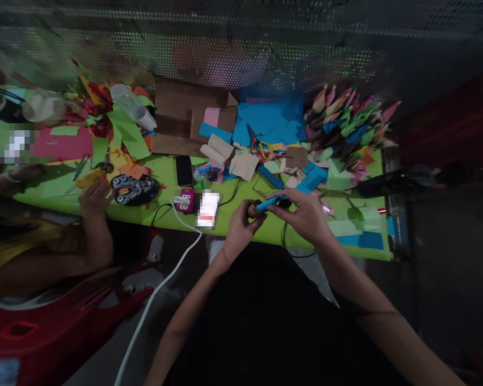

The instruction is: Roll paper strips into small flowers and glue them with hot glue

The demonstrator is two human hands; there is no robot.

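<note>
Between my two hands, just above the front edge of the table, is a piece of blue paper (270, 202) that looks folded or rolled. My left hand (243, 222) is closed at its left end, with a small brownish bit at the fingertips that is too dark to name. The fingers of my right hand (304, 214) pinch the same paper from the right. Crumpled beige paper (244, 166) and a blue strip (270, 176) lie just beyond my hands. A phone with a lit screen (208, 209) rests to the left.
Scissors (261, 149) lie among paper scraps. Folded paper flowers (348, 123) are heaped at back right. Blue sheets (269, 120) and brown cardboard (173, 115) lie behind. A white cable (161, 292) runs from a pink power block (185, 201). Another person's hand (95, 198) works at left.
</note>
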